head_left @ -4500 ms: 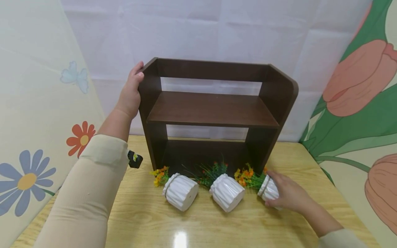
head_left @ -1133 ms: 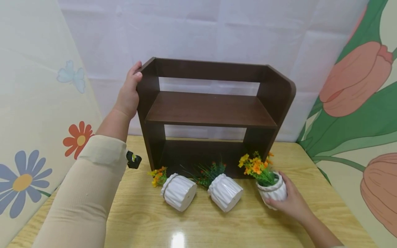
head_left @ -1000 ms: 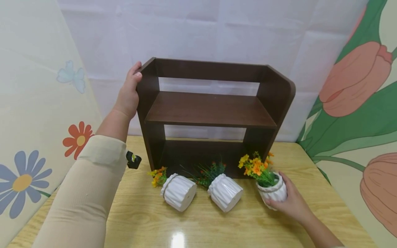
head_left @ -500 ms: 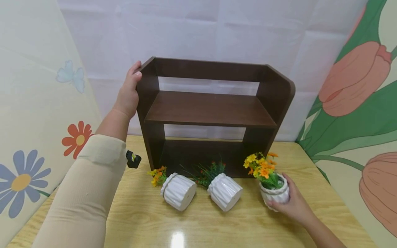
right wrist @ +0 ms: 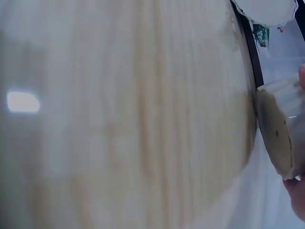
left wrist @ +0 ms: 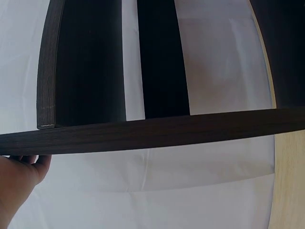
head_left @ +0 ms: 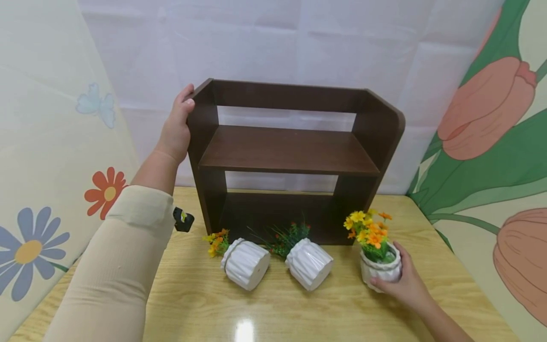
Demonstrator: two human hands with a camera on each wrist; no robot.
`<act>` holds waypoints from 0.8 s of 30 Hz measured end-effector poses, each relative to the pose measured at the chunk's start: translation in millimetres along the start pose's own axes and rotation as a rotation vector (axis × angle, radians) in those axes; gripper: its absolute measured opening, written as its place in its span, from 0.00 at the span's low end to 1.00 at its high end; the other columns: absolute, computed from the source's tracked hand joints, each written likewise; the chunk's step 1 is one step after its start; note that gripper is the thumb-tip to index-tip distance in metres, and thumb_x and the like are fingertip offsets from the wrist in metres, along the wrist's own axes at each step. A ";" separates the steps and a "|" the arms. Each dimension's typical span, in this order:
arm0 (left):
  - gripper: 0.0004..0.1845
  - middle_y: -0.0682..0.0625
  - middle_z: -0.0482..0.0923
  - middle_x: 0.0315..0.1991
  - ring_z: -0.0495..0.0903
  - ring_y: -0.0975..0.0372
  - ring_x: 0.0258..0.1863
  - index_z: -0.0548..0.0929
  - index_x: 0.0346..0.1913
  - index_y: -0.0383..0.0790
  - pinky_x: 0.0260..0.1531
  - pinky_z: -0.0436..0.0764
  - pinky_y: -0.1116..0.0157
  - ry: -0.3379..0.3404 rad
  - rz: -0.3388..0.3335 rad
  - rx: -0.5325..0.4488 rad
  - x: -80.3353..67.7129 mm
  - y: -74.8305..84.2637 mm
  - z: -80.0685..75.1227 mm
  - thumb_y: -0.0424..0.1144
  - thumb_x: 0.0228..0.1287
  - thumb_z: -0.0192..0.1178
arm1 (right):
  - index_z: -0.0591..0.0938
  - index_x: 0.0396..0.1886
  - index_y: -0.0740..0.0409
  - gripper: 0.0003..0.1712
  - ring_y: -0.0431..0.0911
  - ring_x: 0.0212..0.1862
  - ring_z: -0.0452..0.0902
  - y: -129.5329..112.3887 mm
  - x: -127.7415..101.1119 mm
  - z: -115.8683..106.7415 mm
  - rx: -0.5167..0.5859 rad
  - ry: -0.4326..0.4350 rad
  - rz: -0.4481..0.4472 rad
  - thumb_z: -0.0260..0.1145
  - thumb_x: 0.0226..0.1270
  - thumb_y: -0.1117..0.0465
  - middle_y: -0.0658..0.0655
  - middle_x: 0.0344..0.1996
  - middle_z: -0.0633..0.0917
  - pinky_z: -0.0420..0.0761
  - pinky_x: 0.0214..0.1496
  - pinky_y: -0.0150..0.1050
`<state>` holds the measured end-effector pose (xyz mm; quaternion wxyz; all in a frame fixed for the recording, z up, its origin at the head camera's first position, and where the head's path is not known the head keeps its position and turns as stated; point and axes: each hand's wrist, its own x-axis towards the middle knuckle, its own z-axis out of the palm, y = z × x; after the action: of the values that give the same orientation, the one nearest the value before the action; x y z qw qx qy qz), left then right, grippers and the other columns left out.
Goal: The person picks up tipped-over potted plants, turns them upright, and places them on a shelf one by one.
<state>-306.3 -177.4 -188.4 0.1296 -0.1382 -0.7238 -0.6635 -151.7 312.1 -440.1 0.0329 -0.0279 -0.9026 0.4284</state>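
Note:
A dark brown wooden shelf (head_left: 290,152) stands at the back of the table. My left hand (head_left: 177,126) grips its upper left side panel; the left wrist view shows that hand (left wrist: 19,176) under the shelf's edge (left wrist: 143,133). My right hand (head_left: 403,280) holds a white ribbed pot with orange and yellow flowers (head_left: 378,259), upright on the table at the right; the pot's underside (right wrist: 279,136) fills the right edge of the right wrist view. Two more white flower pots lie on their sides in front of the shelf, one on the left (head_left: 245,263) and one in the middle (head_left: 308,263).
The light wooden table (head_left: 278,308) is closed in by a white back wall and flower-painted panels on the left (head_left: 51,156) and right (head_left: 491,142). A small black clip (head_left: 183,221) sits on my left sleeve.
My right hand has turned the right-hand pot from lying on its side to upright and shifted it slightly right. The left hand and the shelf have stayed put.

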 end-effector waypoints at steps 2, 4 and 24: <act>0.31 0.48 0.50 0.75 0.59 0.60 0.64 0.47 0.78 0.60 0.63 0.58 0.64 0.002 0.001 -0.010 0.1 0.1 0.2 0.50 0.73 0.30 | 0.35 0.78 0.60 0.73 0.72 0.71 0.51 -0.9 0.0 2.0 0.033 -0.011 0.041 0.80 0.48 0.55 0.77 0.73 0.50 0.55 0.68 0.69; 0.31 0.48 0.50 0.75 0.59 0.60 0.63 0.47 0.78 0.60 0.63 0.58 0.65 0.002 0.002 -0.014 0.0 0.0 0.3 0.50 0.73 0.30 | 0.33 0.78 0.58 0.75 0.72 0.72 0.48 -2.3 -0.2 4.3 0.045 -0.014 0.070 0.80 0.48 0.55 0.76 0.74 0.48 0.53 0.69 0.69; 0.31 0.48 0.50 0.75 0.61 0.60 0.61 0.47 0.78 0.60 0.61 0.60 0.64 0.005 0.001 -0.018 -1.3 -0.2 0.6 0.50 0.73 0.30 | 0.32 0.78 0.57 0.76 0.69 0.75 0.46 -13.6 -7.6 21.5 0.116 0.057 0.134 0.81 0.46 0.56 0.74 0.75 0.47 0.52 0.72 0.65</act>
<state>-305.2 -176.8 -189.1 0.1304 -0.1382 -0.7174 -0.6702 -146.2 286.3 -443.4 0.0313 -0.0983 -0.8710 0.4803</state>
